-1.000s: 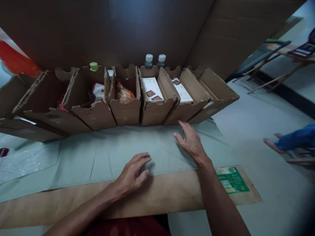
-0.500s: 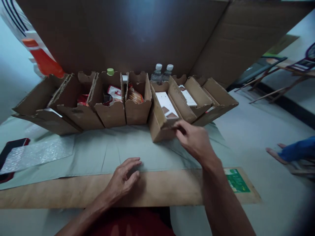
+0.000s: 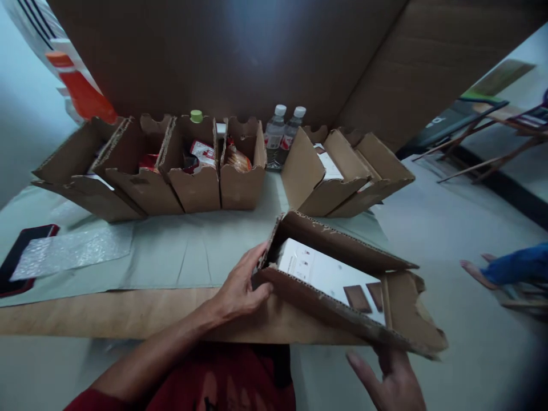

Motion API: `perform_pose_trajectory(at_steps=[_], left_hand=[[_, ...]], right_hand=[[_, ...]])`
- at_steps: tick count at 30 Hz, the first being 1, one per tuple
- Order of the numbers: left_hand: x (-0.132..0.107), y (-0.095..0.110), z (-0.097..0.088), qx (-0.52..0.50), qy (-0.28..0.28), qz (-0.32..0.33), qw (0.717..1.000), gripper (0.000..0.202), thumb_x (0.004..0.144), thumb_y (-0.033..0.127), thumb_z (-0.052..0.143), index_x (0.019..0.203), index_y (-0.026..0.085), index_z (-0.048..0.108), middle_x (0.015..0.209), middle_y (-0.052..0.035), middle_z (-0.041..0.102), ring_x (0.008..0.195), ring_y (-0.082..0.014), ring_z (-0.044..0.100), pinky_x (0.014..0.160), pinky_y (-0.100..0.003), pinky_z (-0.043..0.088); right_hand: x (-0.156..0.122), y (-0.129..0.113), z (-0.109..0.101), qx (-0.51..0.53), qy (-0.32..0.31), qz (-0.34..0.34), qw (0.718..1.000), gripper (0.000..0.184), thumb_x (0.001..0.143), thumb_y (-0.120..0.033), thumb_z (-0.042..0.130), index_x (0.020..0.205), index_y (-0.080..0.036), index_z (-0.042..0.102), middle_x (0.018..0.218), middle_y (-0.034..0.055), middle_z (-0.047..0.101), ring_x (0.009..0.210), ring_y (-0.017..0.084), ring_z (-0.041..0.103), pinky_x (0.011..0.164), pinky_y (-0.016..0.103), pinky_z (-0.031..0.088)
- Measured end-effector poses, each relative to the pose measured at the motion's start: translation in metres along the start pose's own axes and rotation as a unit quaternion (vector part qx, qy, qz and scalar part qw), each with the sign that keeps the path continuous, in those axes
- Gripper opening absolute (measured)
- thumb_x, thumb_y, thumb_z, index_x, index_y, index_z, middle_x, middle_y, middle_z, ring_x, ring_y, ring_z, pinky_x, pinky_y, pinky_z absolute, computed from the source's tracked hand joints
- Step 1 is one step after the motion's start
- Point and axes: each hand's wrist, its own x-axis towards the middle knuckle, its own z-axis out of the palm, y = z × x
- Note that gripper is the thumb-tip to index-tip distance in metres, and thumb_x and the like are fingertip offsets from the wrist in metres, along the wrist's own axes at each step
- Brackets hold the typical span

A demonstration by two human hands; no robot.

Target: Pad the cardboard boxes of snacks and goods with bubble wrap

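Note:
An open-topped cardboard box [image 3: 327, 313] lies tilted across the table's front edge, its notched end pointing right. Inside it is a white carton [image 3: 319, 271] printed with brown squares. My left hand [image 3: 240, 290] grips the box's left end, thumb on the near wall and fingers on the end. Under the right end is my right hand [image 3: 394, 381], bearing the box from below; its thumb sticks out and its other fingers are mostly hidden.
Several cardboard boxes [image 3: 242, 194] with packets stand along the back, several more [image 3: 308, 177] at right. Two clear bottles [image 3: 274, 137] stand in the gap between. Bubble wrap [image 3: 75, 251] overlaps a dark phone [image 3: 21, 251] at left. Someone's leg [image 3: 518, 265] shows at far right.
My right hand has drawn the cardboard box out of the row towards me and turned it sideways. My left hand has moved right and taken its left end. The bottles behind are now uncovered.

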Motion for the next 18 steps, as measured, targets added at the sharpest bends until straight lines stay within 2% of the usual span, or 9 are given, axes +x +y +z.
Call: perform_pose_trajectory(at_steps=[3,7,9,11,13,15,18], left_hand=[[-0.008,-0.007,-0.009,0.023,0.086,-0.028,0.996,0.069,0.082,0.023,0.063,0.149,0.024,0.047,0.148,-0.0111,0.057,0.139,-0.0344,0.052,0.114,-0.054,0.046],[-0.001,-0.016,-0.051,0.05,0.192,-0.047,0.979,0.063,0.081,0.025,0.063,0.142,0.021,0.053,0.143,-0.0121,0.061,0.133,-0.0324,0.056,0.112,-0.053,0.047],[0.01,-0.022,-0.074,0.056,0.226,-0.044,0.972,0.065,0.079,0.025,0.063,0.143,0.021,0.052,0.144,-0.013,0.061,0.131,-0.0319,0.057,0.112,-0.053,0.047],[0.018,-0.028,-0.092,0.062,0.241,-0.04,0.968,0.069,0.079,0.025,0.063,0.146,0.019,0.049,0.144,-0.014,0.061,0.13,-0.0316,0.058,0.111,-0.053,0.048],[0.02,-0.036,-0.102,0.066,0.244,-0.048,0.966,0.074,0.08,0.025,0.062,0.151,0.018,0.044,0.146,-0.0149,0.059,0.127,-0.0309,0.061,0.109,-0.052,0.051],[0.012,-0.044,-0.107,0.073,0.243,-0.061,0.965,0.077,0.082,0.027,0.062,0.154,0.016,0.039,0.149,-0.0168,0.056,0.124,-0.0312,0.062,0.104,-0.051,0.055],[-0.015,-0.053,-0.114,0.103,0.247,-0.066,0.961,0.065,0.086,0.029,0.062,0.148,0.016,0.049,0.146,-0.0176,0.058,0.126,-0.0322,0.062,0.101,-0.05,0.057]], right_hand=[[0.024,-0.027,0.042,0.007,-0.029,-0.035,0.999,0.06,0.079,-0.06,0.071,0.126,-0.024,0.062,0.123,0.013,0.07,0.118,0.039,0.064,0.106,0.06,0.048],[0.081,-0.071,0.102,0.106,-0.112,-0.065,0.986,0.061,0.081,-0.056,0.072,0.131,-0.023,0.058,0.12,0.012,0.07,0.099,0.029,0.07,0.094,0.05,0.055],[0.105,-0.091,0.13,0.143,-0.137,-0.064,0.978,0.064,0.078,-0.055,0.075,0.13,-0.023,0.058,0.117,0.0116,0.07,0.095,0.028,0.07,0.09,0.048,0.057],[0.116,-0.106,0.152,0.175,-0.138,-0.06,0.973,0.068,0.075,-0.056,0.077,0.131,-0.022,0.058,0.117,0.012,0.07,0.096,0.028,0.07,0.091,0.05,0.056],[0.112,-0.113,0.165,0.195,-0.127,-0.044,0.972,0.071,0.074,-0.054,0.078,0.134,-0.022,0.058,0.123,0.0131,0.07,0.1,0.029,0.07,0.097,0.053,0.054],[0.093,-0.113,0.167,0.194,-0.104,-0.002,0.976,0.07,0.077,-0.052,0.077,0.138,-0.022,0.059,0.128,0.0142,0.069,0.107,0.031,0.07,0.104,0.057,0.051],[0.054,-0.108,0.161,0.145,-0.055,0.043,0.987,0.059,0.087,-0.051,0.07,0.136,-0.02,0.064,0.127,0.0155,0.071,0.12,0.037,0.066,0.111,0.062,0.046]])
